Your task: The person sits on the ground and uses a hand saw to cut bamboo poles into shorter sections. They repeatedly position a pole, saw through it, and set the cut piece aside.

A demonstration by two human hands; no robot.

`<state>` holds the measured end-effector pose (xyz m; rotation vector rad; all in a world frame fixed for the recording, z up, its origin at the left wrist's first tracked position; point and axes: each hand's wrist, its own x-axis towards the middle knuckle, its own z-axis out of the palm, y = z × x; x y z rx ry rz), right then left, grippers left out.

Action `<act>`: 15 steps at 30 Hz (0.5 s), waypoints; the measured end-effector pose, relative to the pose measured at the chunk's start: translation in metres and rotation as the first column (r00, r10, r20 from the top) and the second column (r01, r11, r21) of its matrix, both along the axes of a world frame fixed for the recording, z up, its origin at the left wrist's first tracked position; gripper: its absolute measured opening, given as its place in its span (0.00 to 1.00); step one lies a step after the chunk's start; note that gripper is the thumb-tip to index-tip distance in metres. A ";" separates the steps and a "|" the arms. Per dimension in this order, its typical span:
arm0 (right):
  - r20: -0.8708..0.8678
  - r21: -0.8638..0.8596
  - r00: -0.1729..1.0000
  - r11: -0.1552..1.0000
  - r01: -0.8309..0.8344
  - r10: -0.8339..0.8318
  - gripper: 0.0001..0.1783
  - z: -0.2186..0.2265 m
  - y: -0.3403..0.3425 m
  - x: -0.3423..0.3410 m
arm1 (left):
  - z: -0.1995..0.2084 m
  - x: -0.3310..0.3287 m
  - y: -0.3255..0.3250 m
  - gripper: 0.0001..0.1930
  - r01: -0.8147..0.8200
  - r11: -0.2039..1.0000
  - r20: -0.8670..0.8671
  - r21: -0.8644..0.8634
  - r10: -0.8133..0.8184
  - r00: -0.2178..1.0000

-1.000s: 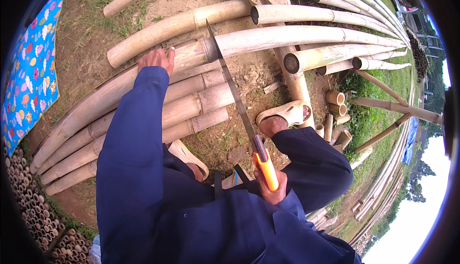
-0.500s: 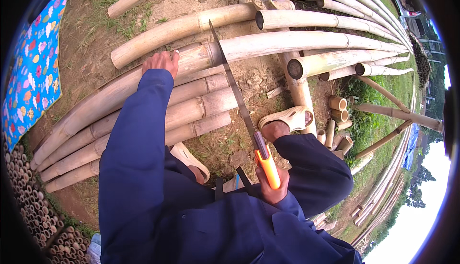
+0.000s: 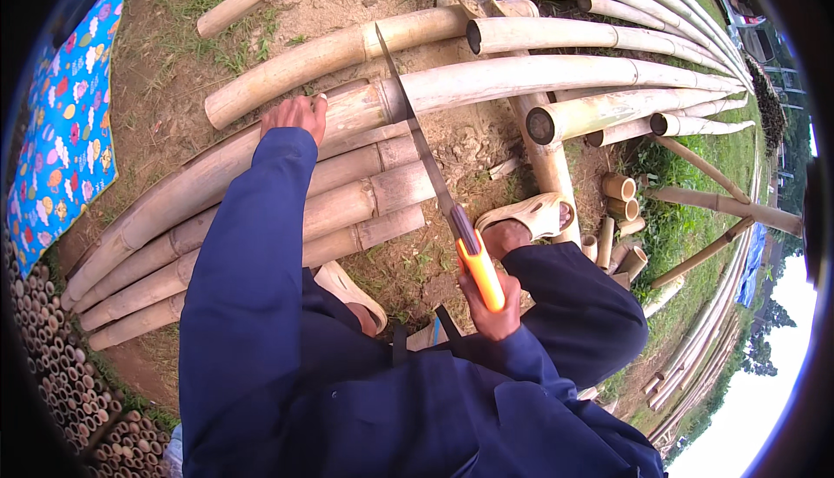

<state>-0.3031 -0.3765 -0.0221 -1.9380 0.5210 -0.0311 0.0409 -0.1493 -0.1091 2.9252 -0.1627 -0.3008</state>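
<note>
My right hand [image 3: 497, 311] is closed around the orange-and-black handle of a hand saw [image 3: 433, 165]. Its long dark blade slants up and away, lying across a thick pale bamboo pole [image 3: 512, 77] just right of a joint. Left of the blade, my left hand [image 3: 294, 116] presses on that same pole with its fingers curled over the far side. Several cut bamboo lengths [image 3: 343, 211] lie side by side below my left forearm. Whether the blade has bitten into the pole is hard to see.
A bamboo crosspiece [image 3: 545, 161] runs under the poles beside my right sandal [image 3: 530, 216]. More long poles [image 3: 599, 37] fan out to the far right. Short bamboo offcuts [image 3: 622, 209] sit on the grass. At left are a blue patterned sheet [image 3: 74, 122] and stacked bamboo pieces [image 3: 65, 374].
The saw and my right hand have slid slightly forward and up along the stroke. My left hand keeps its place on the pole.
</note>
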 end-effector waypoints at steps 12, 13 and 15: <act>0.153 -0.008 0.988 1.000 -0.013 0.014 0.11 -0.019 0.003 0.088 | 0.027 0.011 0.014 0.51 0.312 0.949 -0.344 0.043 -0.279 0.897; 0.184 -0.026 0.983 1.000 -0.006 0.011 0.11 -0.015 0.000 0.088 | 0.024 0.011 0.017 0.49 0.327 0.945 -0.270 0.020 -0.310 0.912; 0.224 -0.040 0.975 0.999 0.000 0.009 0.11 -0.009 -0.002 0.087 | 0.027 0.007 0.016 0.48 0.357 0.934 -0.217 -0.003 -0.349 0.912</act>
